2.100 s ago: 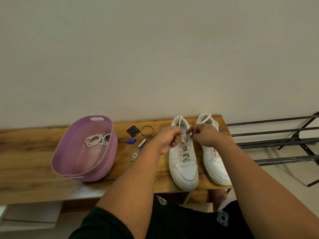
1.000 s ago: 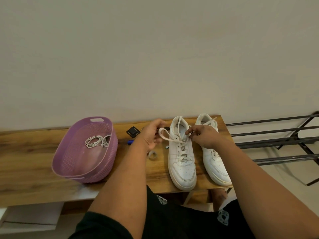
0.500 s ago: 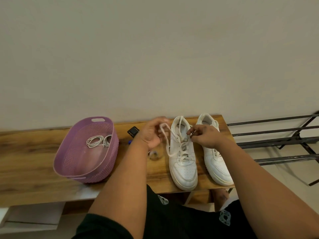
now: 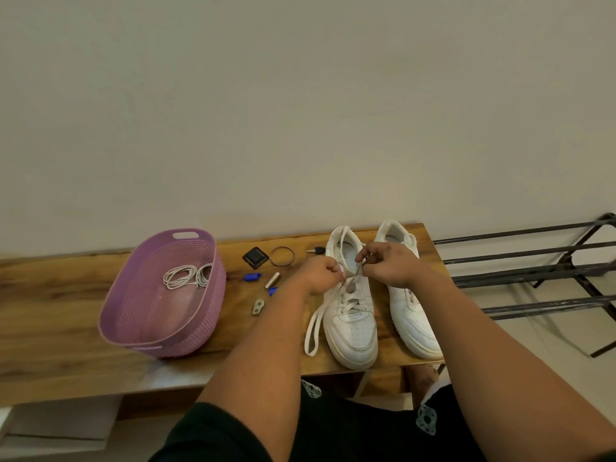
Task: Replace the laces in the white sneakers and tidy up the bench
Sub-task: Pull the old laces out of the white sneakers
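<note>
Left hand and right hand both pinch the lace above the left sneaker. Loose lace end trails just left of that sneaker; purple basket sits further left.

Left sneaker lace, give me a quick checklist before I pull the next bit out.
1. Left hand has a grip on the lace: ok, it pinches it near the top eyelets.
2. Right hand holds the lace at the tongue: ok.
3. Left sneaker sits flat on the bench: ok.
4. Loose lace end free to slide: ok, it lies on the bench beside the sneaker.
5. New laces ready: ok, coiled in the purple basket.
6. Lower eyelets unthreaded: not ok, still crossed.
</note>
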